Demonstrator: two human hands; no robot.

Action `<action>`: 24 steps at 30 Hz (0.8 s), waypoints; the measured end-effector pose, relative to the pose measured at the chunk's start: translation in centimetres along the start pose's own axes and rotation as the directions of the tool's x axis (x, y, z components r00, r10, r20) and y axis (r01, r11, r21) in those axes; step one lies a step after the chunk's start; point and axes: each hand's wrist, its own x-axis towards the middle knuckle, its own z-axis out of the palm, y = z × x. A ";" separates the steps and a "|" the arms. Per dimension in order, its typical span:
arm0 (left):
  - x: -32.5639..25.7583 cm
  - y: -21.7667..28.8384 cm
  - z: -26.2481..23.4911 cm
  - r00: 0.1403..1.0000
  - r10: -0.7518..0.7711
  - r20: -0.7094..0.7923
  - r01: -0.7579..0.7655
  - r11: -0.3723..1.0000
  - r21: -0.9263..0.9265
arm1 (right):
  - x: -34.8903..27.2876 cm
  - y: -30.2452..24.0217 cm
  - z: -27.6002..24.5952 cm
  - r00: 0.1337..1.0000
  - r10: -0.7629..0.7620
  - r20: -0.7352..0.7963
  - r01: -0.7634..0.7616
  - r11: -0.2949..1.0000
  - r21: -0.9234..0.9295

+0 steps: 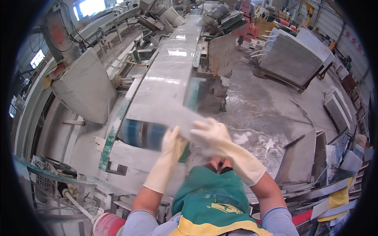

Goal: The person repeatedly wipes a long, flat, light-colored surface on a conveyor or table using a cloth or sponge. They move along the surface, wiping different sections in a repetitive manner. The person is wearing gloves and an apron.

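Observation:
A pale grey flat stone slab [182,117] is tilted over the near right corner of the conveyor line, smeared by motion. My left hand [173,143], in a long cream rubber glove, grips its near left edge. My right hand [210,133], gloved the same way, is closed on its right side; the fingertips are blurred. Beneath and beyond the slab, wet, shiny pale stone [163,80] lies along the conveyor. The conveyor's blue roller end [132,130] shows to the left of my left hand.
Green frame rails [112,137] edge the conveyor. Machine motors [169,15] flank its far end. Upright slabs [293,55] lean on a rack at the far right, where a person [245,15] stands. A large panel [86,86] leans at left; a red-and-white bucket [107,225] is near left.

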 end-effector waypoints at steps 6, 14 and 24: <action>1.4 4.0 -6.9 0.965 0.195 -0.176 -0.180 0.979 0.097 | 3.4 0.2 5.1 0.965 -0.196 -0.177 0.181 0.979 -0.095; 5.3 5.7 -13.4 0.900 0.089 -0.426 -0.081 0.996 0.037 | -12.1 11.5 4.1 0.862 0.426 -0.274 -0.404 0.905 0.136; 7.0 4.9 -12.1 0.913 0.086 -0.400 -0.079 0.996 0.035 | -30.9 13.4 6.9 0.254 0.877 -0.408 -0.646 0.468 0.603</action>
